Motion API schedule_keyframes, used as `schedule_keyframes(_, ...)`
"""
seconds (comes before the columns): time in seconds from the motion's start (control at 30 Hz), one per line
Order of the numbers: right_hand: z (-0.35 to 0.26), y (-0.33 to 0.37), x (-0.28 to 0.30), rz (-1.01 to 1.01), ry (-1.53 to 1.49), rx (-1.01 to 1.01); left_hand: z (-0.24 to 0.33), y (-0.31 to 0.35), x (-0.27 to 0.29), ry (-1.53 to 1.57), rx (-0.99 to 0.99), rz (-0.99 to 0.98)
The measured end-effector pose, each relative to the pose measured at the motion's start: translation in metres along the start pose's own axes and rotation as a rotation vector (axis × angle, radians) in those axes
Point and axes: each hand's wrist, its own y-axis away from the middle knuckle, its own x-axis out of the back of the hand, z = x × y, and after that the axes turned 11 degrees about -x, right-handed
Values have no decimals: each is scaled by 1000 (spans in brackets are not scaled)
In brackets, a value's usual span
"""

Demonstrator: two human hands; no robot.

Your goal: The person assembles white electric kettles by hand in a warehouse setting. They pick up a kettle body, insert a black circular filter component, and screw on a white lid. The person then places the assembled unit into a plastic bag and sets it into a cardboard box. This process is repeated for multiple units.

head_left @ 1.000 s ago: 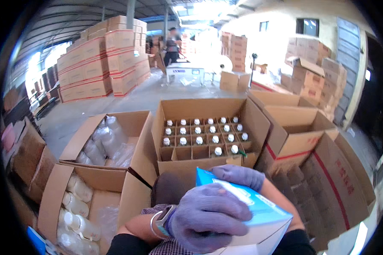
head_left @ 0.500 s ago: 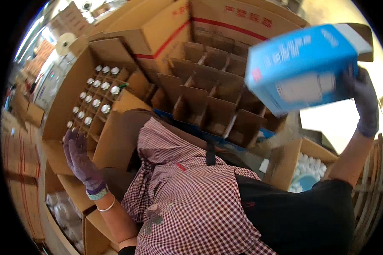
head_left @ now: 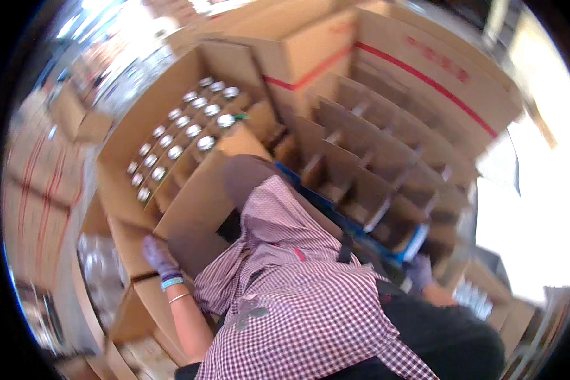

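My left hand point(head_left: 159, 256), in a purple glove, is beside the near corner of the bottle carton point(head_left: 125, 244). Its fingers look stretched upward against the cardboard, though blur softens them. Inside that carton stand several bottles with silver caps point(head_left: 193, 131), parted by cardboard dividers. Low by the front right corner of the divided carton point(head_left: 386, 158) is my gloved right hand point(head_left: 419, 272). Its fingers are smeared and partly hidden, so any grip cannot be made out. A blue and white edge point(head_left: 415, 242) shows just above this hand, and more blue runs along the carton's front.
At the lower right is a small open carton point(head_left: 506, 304) with pale, clear items point(head_left: 473, 297). Clear plastic-looking containers point(head_left: 101, 266) lie at the lower left. Stacked cartons point(head_left: 38, 183) stand at far left. A bright white surface point(head_left: 510, 221) lies to the right.
The blue box raised in my right hand is out of sight. That hand has dropped to the divided carton's front corner. My left hand has lowered to the bottle carton's corner; the view has shifted.
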Motion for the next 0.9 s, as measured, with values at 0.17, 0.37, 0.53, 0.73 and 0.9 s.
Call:
schedule_keyframes(0.17,-61,-8,29,-508,723,-221,-62,125,77,155,608,-274)
schedule_keyframes(0.37,-202,-68,105,-739,276,202,-41,206,80,-295,877,-305)
schedule_keyframes(0.53,-308,-131,-13,-1016,-1153,-539,-29,192,74,-339,834,-264)
schedule_keyframes(0.73,-507,-194,-82,-1052,-1280,-425,-17,156,75,-419,840,-182)
schedule_keyframes(0.9,-562,-210,-91,-1058,-1234,-383,-9,144,81,-432,870,-104)
